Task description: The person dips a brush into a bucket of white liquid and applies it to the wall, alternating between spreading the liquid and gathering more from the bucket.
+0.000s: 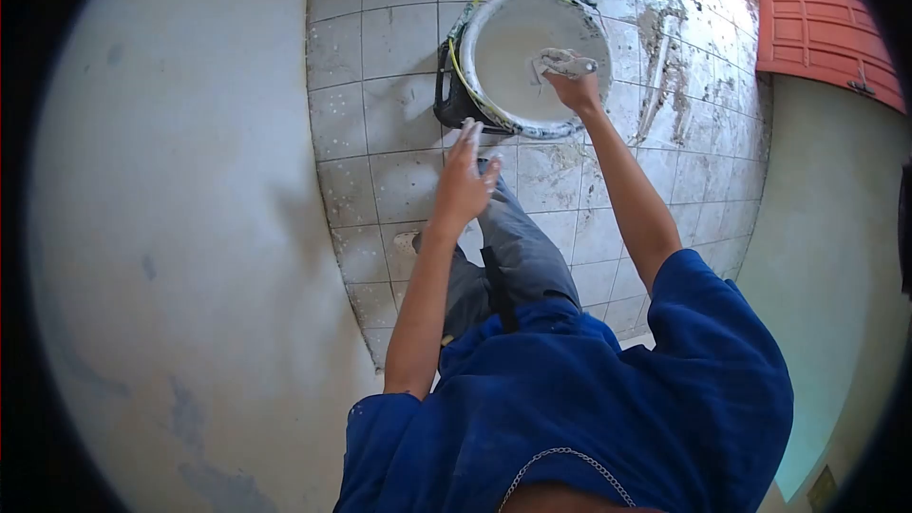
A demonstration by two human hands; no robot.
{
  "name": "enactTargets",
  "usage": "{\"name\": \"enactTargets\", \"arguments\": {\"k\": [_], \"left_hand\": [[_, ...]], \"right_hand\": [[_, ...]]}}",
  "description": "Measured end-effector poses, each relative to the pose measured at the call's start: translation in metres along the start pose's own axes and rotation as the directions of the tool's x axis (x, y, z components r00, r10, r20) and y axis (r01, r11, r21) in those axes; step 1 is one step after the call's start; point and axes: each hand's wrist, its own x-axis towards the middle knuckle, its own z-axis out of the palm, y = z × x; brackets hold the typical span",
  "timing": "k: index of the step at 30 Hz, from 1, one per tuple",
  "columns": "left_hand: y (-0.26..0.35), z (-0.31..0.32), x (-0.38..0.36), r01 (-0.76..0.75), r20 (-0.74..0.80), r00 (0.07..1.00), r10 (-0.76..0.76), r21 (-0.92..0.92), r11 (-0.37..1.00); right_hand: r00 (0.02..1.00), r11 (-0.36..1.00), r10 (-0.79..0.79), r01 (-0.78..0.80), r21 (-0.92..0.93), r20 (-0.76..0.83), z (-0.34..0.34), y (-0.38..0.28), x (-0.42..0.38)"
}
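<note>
A round bucket (606,46) with a paint-smeared rim holds milky white liquid (508,52). Over its right half, my right hand (578,90) is closed around a short hand tool (560,64) coated in white; its exact kind is hidden by the coating. My left hand (463,185) reaches toward the near left of the bucket, fingers stretched and apart, with white on the fingertips. Just beyond those fingertips is a black plastic container (456,109) with a side handle, against the bucket's left. A thin yellow cord or wire (453,55) runs along the bucket's rim.
White floor tiles (404,38) are splashed and stained, most heavily right of the bucket. A pale plastered wall (190,180) rises close on the left. An orange-red panelled door (826,43) with a latch stands at the upper right, beside a greenish wall (817,180).
</note>
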Motion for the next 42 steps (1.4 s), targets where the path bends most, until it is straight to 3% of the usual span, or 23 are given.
{"name": "enactTargets", "arguments": {"k": [3, 4, 5, 6, 7, 9, 10, 11, 12, 14, 16, 17, 19, 21, 24, 27, 30, 33, 34, 37, 39, 41, 42], "left_hand": [[-0.007, 0.04, 0.026, 0.039, 0.054, 0.998, -0.044, 0.093, 0.995], [-0.016, 0.049, 0.028, 0.059, 0.073, 0.995, -0.072, 0.163, 0.985], [0.004, 0.035, 0.029, 0.151, 0.14, 0.976, -0.164, 0.1, 0.983], [-0.008, 0.045, 0.026, 0.153, 0.106, 0.98, -0.166, 0.124, 0.981], [-0.012, 0.048, 0.027, 0.079, 0.093, 0.991, -0.097, 0.181, 0.98], [-0.003, 0.04, 0.026, 0.089, 0.095, 0.989, -0.114, 0.235, 0.968], [-0.002, 0.038, 0.024, 0.123, 0.064, 0.989, -0.134, 0.154, 0.98], [-0.007, 0.038, 0.021, 0.118, 0.062, 0.99, -0.13, 0.162, 0.98], [-0.008, 0.03, 0.015, 0.117, 0.048, 0.991, -0.126, 0.161, 0.98], [-0.012, 0.007, 0.005, 0.151, 0.023, 0.988, -0.154, 0.102, 0.983], [-0.024, -0.014, -0.006, 0.212, 0.02, 0.977, -0.211, -0.013, 0.977], [-0.025, -0.029, -0.019, 0.262, -0.007, 0.965, -0.263, -0.03, 0.965], [-0.025, -0.067, -0.042, 0.342, -0.052, 0.937, -0.346, -0.07, 0.937], [-0.037, -0.097, -0.073, 0.345, -0.139, 0.925, -0.353, -0.082, 0.935], [-0.048, -0.147, -0.122, 0.376, -0.298, 0.873, -0.387, -0.095, 0.922], [-0.072, -0.19, -0.171, 0.273, -0.463, 0.816, -0.348, -0.222, 0.936], [-0.079, -0.239, -0.216, 0.306, -0.523, 0.753, -0.399, -0.259, 0.916], [-0.074, -0.282, -0.261, 0.302, -0.575, 0.695, -0.431, -0.311, 0.901], [-0.07, -0.294, -0.273, 0.316, -0.596, 0.687, -0.415, -0.269, 0.91], [-0.063, -0.319, -0.308, 0.336, -0.647, 0.647, -0.403, -0.232, 0.913], [-0.068, -0.326, -0.328, 0.308, -0.654, 0.607, -0.45, -0.328, 0.893], [-0.07, -0.33, -0.341, 0.322, -0.634, 0.586, -0.505, -0.39, 0.862], [-0.073, -0.33, -0.346, 0.326, -0.622, 0.574, -0.531, -0.421, 0.846]], "right_hand": [[0.988, 0.998, -0.025, 0.017, 0.058, 0.152, 0.022, 0.033, 0.023], [0.976, 0.988, 0.052, -0.081, 0.132, 0.211, 0.028, 0.035, 0.025], [0.966, 0.994, 0.084, -0.098, 0.046, 0.243, 0.035, 0.039, 0.026], [0.933, 0.954, -0.267, 0.29, -0.068, 0.24, 0.052, 0.064, 0.027], [0.93, 0.97, -0.197, 0.231, -0.076, 0.311, 0.071, 0.093, 0.028], [0.878, 0.945, -0.268, 0.319, -0.069, 0.397, 0.085, 0.092, 0.03], [0.902, 0.99, -0.106, 0.134, -0.039, 0.417, 0.08, 0.072, 0.027], [0.91, 0.998, -0.063, 0.063, 0.012, 0.41, 0.08, 0.069, 0.023], [0.86, 0.969, -0.222, 0.249, 0.002, 0.46, 0.083, 0.09, 0.026], [0.913, 0.972, 0.06, -0.146, 0.185, 0.405, 0.077, 0.089, 0.022], [0.893, 0.872, 0.291, -0.396, 0.29, 0.344, 0.064, 0.102, 0.029], [0.804, 0.799, 0.5, -0.572, 0.186, 0.321, 0.042, 0.064, 0.031], [0.702, 0.654, 0.655, -0.712, 0.255, 0.281, 0.011, 0.02, 0.033], [0.746, 0.527, 0.598, -0.642, 0.557, 0.294, -0.006, 0.019, 0.03], [0.79, 0.413, 0.507, -0.574, 0.707, 0.346, -0.008, -0.013, 0.026], [0.976, 0.618, 0.114, -0.214, 0.757, 0.183, 0.037, -0.124, -0.007], [0.908, 0.166, 0.037, -0.417, 0.894, 0.417, 0.123, -0.243, -0.036], [0.902, 0.168, -0.043, -0.418, 0.893, 0.43, 0.209, -0.369, -0.071], [0.916, 0.073, -0.15, -0.365, 0.928, 0.372, 0.221, -0.423, -0.085], [0.911, -0.186, -0.192, -0.4, 0.897, 0.366, 0.289, -0.517, -0.109], [0.936, -0.194, -0.239, -0.308, 0.931, 0.26, 0.328, -0.553, -0.129], [0.961, 0.111, -0.097, -0.249, 0.962, 0.26, 0.38, -0.548, -0.149], [0.937, 0.033, -0.02, -0.347, 0.937, 0.348, 0.408, -0.526, -0.159]]}}
